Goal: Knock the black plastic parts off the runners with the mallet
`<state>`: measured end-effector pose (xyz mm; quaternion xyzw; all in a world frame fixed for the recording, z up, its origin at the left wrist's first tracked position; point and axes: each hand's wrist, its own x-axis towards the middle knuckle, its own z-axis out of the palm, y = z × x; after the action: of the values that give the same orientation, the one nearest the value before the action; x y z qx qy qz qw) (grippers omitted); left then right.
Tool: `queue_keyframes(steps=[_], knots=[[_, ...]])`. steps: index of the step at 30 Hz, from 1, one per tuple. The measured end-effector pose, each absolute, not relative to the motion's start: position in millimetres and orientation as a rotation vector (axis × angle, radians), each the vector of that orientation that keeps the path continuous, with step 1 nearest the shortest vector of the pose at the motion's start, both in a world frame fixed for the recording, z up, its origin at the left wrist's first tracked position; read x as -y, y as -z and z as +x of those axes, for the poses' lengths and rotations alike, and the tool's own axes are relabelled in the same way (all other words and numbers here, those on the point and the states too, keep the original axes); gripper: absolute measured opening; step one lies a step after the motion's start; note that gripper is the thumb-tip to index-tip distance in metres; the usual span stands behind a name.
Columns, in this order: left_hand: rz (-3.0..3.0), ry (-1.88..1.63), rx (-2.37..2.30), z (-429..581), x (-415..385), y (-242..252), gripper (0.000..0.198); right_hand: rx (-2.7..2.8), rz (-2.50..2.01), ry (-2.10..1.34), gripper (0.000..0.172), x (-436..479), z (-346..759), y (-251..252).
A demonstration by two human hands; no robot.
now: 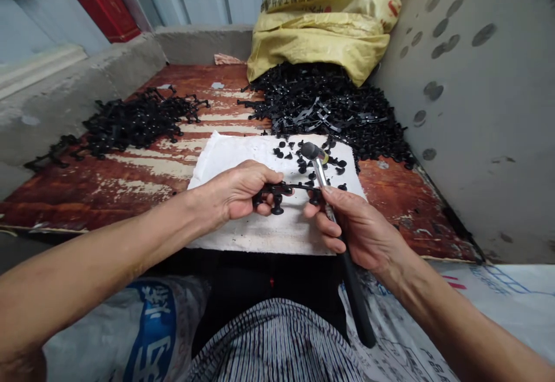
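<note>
My left hand [245,191] is closed on the left end of a thin black linkage strip [286,188], with short knobbed black pegs hanging from its underside. My right hand [362,226] is wrapped round a small mallet [319,171] with a dark round head, a shiny shaft and a long black grip. Its fingertips also hold the strip's right end, where another black peg [315,198] shows. Both hands are above a white board [234,154]. Loose black pegs [302,165] lie scattered on the board beyond the strip. My fingers partly hide the strip's ends.
A large heap of black linkage strips [329,113] spills from a yellow woven sack [321,35] at the back. Another pile of black strips [134,122] lies on the left. A spotted grey panel [472,110] stands right; a concrete ledge [99,73] edges the left.
</note>
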<state>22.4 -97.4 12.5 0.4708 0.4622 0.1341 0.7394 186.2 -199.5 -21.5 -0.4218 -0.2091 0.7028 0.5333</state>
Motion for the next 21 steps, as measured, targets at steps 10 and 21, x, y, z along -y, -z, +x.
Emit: queue_keyframes(steps=[10, 21], knots=[[0.966, -0.356, -1.136, 22.3, 107.2, -18.4, 0.011, 0.566, -1.044, -1.582, 0.033, 201.8, 180.2, 25.6], [1.787, -0.222, -0.946, 20.1, 111.2, -15.2, 0.026, 0.736, -1.157, -1.511, 0.033, 221.5, 181.9, 27.7]])
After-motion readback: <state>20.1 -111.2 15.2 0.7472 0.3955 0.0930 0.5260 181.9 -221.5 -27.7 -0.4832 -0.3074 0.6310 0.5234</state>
